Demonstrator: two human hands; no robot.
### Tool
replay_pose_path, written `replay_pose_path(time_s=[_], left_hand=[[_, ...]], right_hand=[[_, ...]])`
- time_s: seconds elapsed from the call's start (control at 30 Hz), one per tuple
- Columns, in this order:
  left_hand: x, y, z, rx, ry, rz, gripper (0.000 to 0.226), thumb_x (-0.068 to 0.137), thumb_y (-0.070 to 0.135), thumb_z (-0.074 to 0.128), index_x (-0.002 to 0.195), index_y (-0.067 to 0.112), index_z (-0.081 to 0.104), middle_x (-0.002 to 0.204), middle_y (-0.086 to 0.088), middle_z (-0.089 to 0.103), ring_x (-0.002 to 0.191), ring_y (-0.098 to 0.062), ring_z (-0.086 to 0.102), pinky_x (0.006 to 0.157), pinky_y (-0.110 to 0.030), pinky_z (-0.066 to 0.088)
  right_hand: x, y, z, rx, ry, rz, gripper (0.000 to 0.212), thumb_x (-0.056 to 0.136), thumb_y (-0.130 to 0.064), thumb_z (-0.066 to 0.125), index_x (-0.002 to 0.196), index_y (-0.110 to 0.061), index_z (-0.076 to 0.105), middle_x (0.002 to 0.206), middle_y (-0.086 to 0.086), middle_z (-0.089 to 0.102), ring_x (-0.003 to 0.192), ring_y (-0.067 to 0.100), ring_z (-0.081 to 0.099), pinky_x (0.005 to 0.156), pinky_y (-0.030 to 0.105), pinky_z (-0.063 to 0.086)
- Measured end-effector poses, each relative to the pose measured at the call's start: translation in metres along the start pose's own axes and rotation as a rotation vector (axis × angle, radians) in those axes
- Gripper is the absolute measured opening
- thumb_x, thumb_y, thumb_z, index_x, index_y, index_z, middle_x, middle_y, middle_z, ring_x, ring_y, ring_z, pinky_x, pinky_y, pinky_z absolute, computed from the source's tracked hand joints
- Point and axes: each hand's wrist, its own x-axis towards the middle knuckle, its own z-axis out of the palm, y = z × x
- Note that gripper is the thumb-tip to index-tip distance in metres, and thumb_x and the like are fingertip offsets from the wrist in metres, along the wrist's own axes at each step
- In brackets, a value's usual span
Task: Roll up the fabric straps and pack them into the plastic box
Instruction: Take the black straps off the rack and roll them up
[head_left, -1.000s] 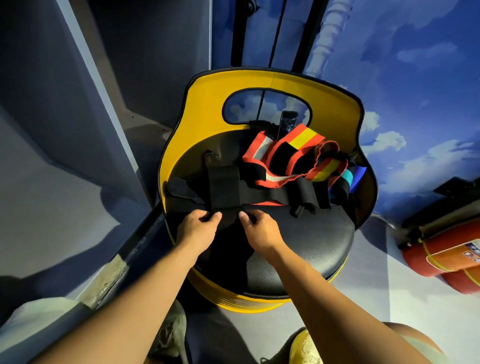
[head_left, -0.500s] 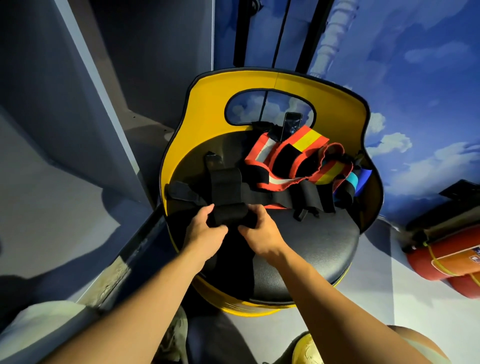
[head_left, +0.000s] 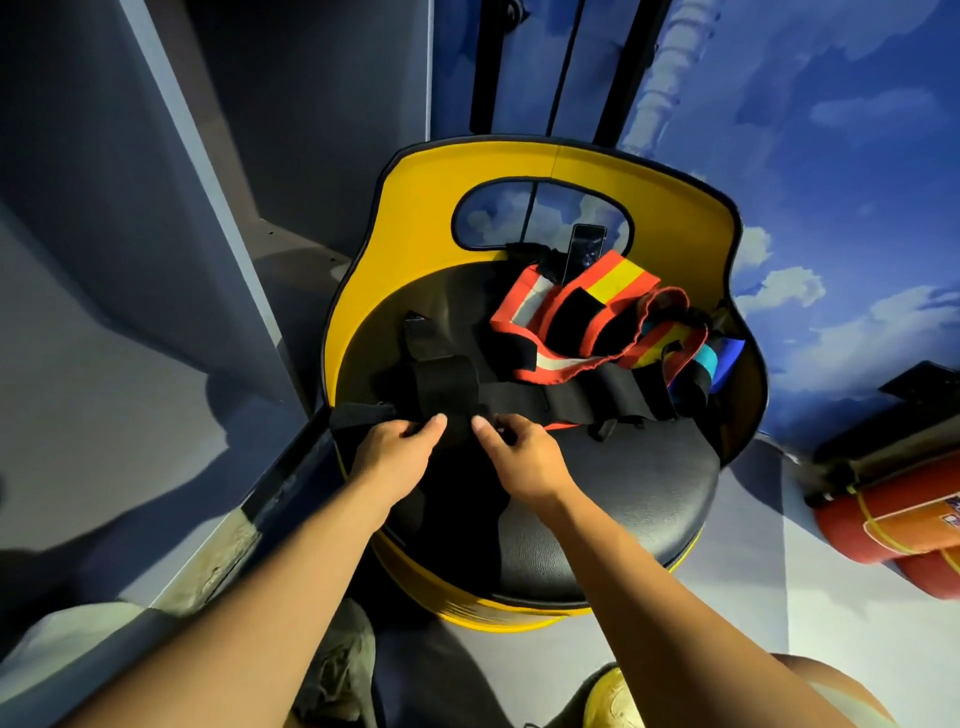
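Two hands work side by side at the near edge of a black seat cushion (head_left: 597, 493) on a yellow tub chair (head_left: 675, 208). The left hand (head_left: 395, 457) and the right hand (head_left: 524, 457) both curl their fingers round a black fabric strap (head_left: 452, 384), thumbs on top, pinching it close to where it folds over itself. From that fold the strap runs off toward 3 o'clock across the cushion, and a short black end sticks up toward 11 o'clock. Toward 1 o'clock from the hands lies a heap of orange straps (head_left: 571, 322) with yellow, black and silver panels, touching the black one. At the heap's 3 o'clock end sits a blue strap (head_left: 727, 358). A dark phone (head_left: 584, 249) leans upright against the chair back at 12 o'clock. Two red cylinders (head_left: 893, 514) lie on the floor toward 3 o'clock, well apart from the chair.
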Motion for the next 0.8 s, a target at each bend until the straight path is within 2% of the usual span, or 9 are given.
replay_pose_path(time_s=[0.17, 0.23, 0.3, 0.37, 0.5, 0.6, 0.67, 0.73, 0.8], left_hand=[[0.006, 0.013, 0.003, -0.082, 0.114, -0.135, 0.062, 0.068, 0.086, 0.057, 0.076, 0.025, 0.060, 0.093, -0.004, 0.069, 0.086, -0.029, 0.072, 0.080, -0.044, 0.062], [0.008, 0.019, 0.002, -0.257, 0.083, -0.201, 0.056, 0.073, 0.073, 0.070, 0.090, 0.020, 0.061, 0.098, -0.006, 0.067, 0.087, -0.029, 0.073, 0.074, -0.040, 0.063], [0.010, 0.021, 0.000, -0.409, 0.035, -0.265, 0.069, 0.070, 0.064, 0.080, 0.116, 0.017, 0.063, 0.115, -0.008, 0.064, 0.095, -0.031, 0.071, 0.068, -0.034, 0.063], [0.007, 0.025, -0.004, -0.529, -0.014, -0.285, 0.077, 0.068, 0.057, 0.086, 0.129, 0.019, 0.059, 0.123, -0.005, 0.060, 0.105, -0.030, 0.067, 0.071, -0.032, 0.061], [0.000, 0.038, -0.013, -0.633, -0.136, -0.249, 0.063, 0.070, 0.047, 0.088, 0.121, 0.023, 0.063, 0.120, -0.004, 0.068, 0.103, -0.026, 0.067, 0.090, -0.037, 0.057], [-0.004, 0.045, -0.019, -0.629, -0.189, -0.228, 0.064, 0.070, 0.043, 0.089, 0.125, 0.023, 0.062, 0.124, -0.006, 0.067, 0.106, -0.031, 0.067, 0.098, -0.043, 0.054], [-0.007, 0.052, -0.023, -0.630, -0.230, -0.202, 0.056, 0.072, 0.039, 0.088, 0.120, 0.023, 0.063, 0.126, -0.007, 0.065, 0.109, -0.034, 0.065, 0.102, -0.047, 0.051], [-0.011, 0.059, -0.024, -0.669, -0.280, -0.179, 0.046, 0.074, 0.034, 0.086, 0.114, 0.023, 0.065, 0.126, -0.006, 0.065, 0.111, -0.036, 0.064, 0.105, -0.050, 0.048], [-0.013, 0.063, -0.023, -0.695, -0.310, -0.157, 0.049, 0.074, 0.031, 0.086, 0.117, 0.020, 0.066, 0.125, -0.007, 0.067, 0.111, -0.035, 0.065, 0.106, -0.051, 0.048]], right_hand=[[0.020, -0.006, 0.012, 0.122, 0.074, 0.096, 0.061, 0.088, -0.069, 0.057, 0.107, -0.012, 0.069, 0.098, 0.001, 0.072, 0.096, 0.020, 0.067, 0.081, 0.028, 0.049], [0.025, -0.006, 0.014, 0.163, 0.079, 0.143, 0.063, 0.082, -0.075, 0.059, 0.100, -0.015, 0.070, 0.095, 0.002, 0.074, 0.092, 0.019, 0.069, 0.083, 0.032, 0.054], [0.027, -0.007, 0.014, 0.289, 0.063, 0.198, 0.064, 0.072, -0.078, 0.067, 0.095, -0.018, 0.072, 0.090, 0.000, 0.076, 0.087, 0.016, 0.072, 0.085, 0.036, 0.059], [0.026, -0.011, 0.009, 0.459, 0.023, 0.239, 0.060, 0.071, -0.069, 0.075, 0.094, -0.014, 0.072, 0.086, -0.002, 0.077, 0.080, 0.012, 0.073, 0.081, 0.034, 0.062], [0.024, -0.019, -0.007, 0.657, -0.084, 0.231, 0.043, 0.084, -0.048, 0.076, 0.098, -0.009, 0.067, 0.085, 0.001, 0.072, 0.074, 0.010, 0.069, 0.062, 0.018, 0.055], [0.020, -0.023, -0.017, 0.731, -0.189, 0.201, 0.059, 0.086, -0.048, 0.074, 0.118, 0.001, 0.065, 0.107, 0.006, 0.076, 0.097, 0.019, 0.073, 0.085, 0.028, 0.057], [0.014, -0.027, -0.024, 0.792, -0.241, 0.200, 0.046, 0.090, -0.042, 0.071, 0.119, -0.006, 0.069, 0.111, 0.003, 0.076, 0.102, 0.017, 0.072, 0.094, 0.031, 0.053], [0.010, -0.028, -0.031, 0.883, -0.272, 0.188, 0.028, 0.092, -0.033, 0.069, 0.112, -0.014, 0.074, 0.109, 0.000, 0.076, 0.097, 0.011, 0.072, 0.092, 0.030, 0.053], [0.007, -0.031, -0.039, 0.966, -0.296, 0.151, 0.033, 0.092, -0.028, 0.068, 0.119, -0.010, 0.071, 0.120, 0.008, 0.072, 0.109, 0.019, 0.069, 0.100, 0.038, 0.052]])
